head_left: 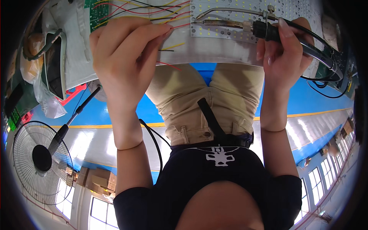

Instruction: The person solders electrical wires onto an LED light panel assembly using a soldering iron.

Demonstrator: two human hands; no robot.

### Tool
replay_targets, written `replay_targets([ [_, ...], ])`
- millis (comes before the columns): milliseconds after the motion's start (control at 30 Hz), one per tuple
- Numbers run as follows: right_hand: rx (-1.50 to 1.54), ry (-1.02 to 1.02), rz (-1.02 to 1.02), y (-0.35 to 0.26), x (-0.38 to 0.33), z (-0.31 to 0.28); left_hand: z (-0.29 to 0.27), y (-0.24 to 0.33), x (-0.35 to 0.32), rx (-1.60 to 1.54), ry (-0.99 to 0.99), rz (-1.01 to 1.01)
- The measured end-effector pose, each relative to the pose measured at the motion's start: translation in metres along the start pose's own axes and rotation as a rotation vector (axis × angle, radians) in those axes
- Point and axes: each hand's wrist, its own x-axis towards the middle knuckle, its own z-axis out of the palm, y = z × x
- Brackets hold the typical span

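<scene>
- LED board (222,32): white with yellow dots, flat on the table (230,51); the landmark here.
- Left hand (122,53), left of the LED board: thumb and forefinger pinched on a red wire (180,26), which runs to the LED board's left edge.
- Right hand (285,50), at the LED board's lower right: fingers wrapped round the iron (228,24), its tip near that same left edge.
- Loose wires (153,5) and a green board (96,13): left of the LED board.
- Step in hand, apparently: soldering the wire on; whether tip and wire touch is too small to tell.
- Next move seems to call for a still wire and brief heat.
</scene>
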Motion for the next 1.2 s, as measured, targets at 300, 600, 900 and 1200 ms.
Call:
replay_targets([
  [300, 0.029, 0.01, -0.026, 0.006, 0.0, -0.005, -0.001, -0.001, 0.0, 0.023, -0.003, 0.0],
  [600, 0.033, 0.009, -0.096, 0.011, -0.001, -0.01, 0.0, -0.001, 0.0, 0.017, 0.002, 0.001],
  [900, 0.016, 0.035, -0.083, 0.01, -0.003, -0.01, 0.0, -0.002, 0.0, 0.013, -0.001, 0.012],
  [1200, 0.006, 0.009, -0.084, 0.009, -0.001, -0.009, 0.001, -0.004, 0.0, 0.009, 0.011, 0.022],
])
